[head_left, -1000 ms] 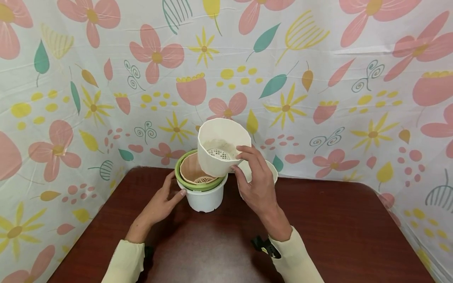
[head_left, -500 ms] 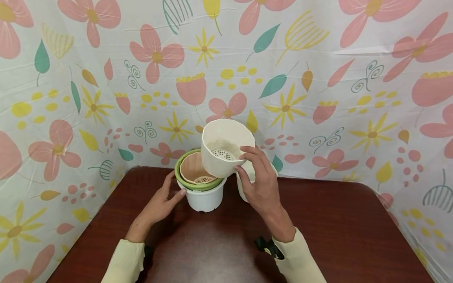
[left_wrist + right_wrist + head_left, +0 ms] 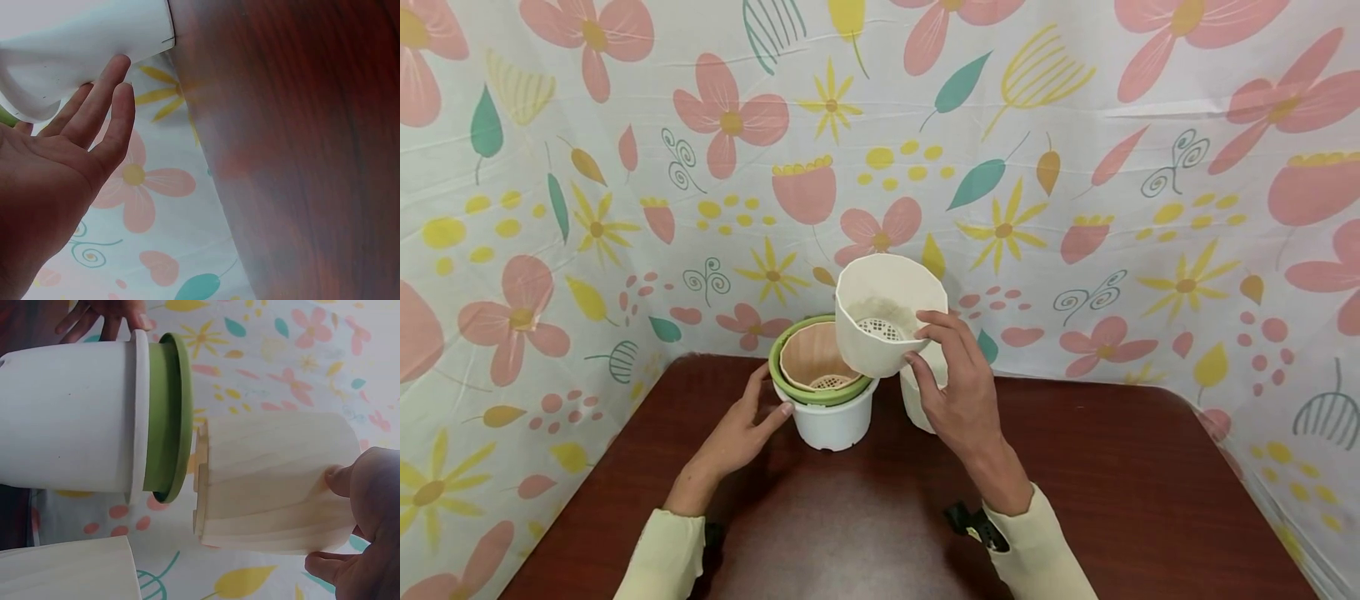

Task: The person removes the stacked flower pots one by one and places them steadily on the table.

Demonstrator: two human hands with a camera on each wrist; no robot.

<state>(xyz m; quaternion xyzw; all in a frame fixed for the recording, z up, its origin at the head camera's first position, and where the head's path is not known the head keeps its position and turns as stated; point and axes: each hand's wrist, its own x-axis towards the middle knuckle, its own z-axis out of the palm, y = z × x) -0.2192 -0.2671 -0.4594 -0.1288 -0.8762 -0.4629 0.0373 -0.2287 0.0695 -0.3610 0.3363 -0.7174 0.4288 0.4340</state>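
My right hand (image 3: 966, 400) pinches the rim of a cream plastic flower pot (image 3: 876, 354), thumb outside and fingertips within. The pot is tilted in the air, its mouth towards me and its perforated bottom visible. To its left stands a white flower pot (image 3: 835, 427) with a green pot (image 3: 820, 398) nested inside, and a peach pot (image 3: 808, 354) inside that. My left hand (image 3: 733, 437) rests on the white pot's left side, thumb at the rim. In the left wrist view its loosely extended fingers (image 3: 103, 103) lie against the white wall.
Another cream pot (image 3: 916, 404) stands on the table behind my right hand, partly hidden by it. The dark brown table (image 3: 1075, 500) backs onto a flower-printed cloth (image 3: 1045, 267). A black strap (image 3: 977, 529) sits at my right wrist.
My right hand has moved slightly right with the cream pot, uncovering more of the peach pot. The left hand and the nested stack stay in place.
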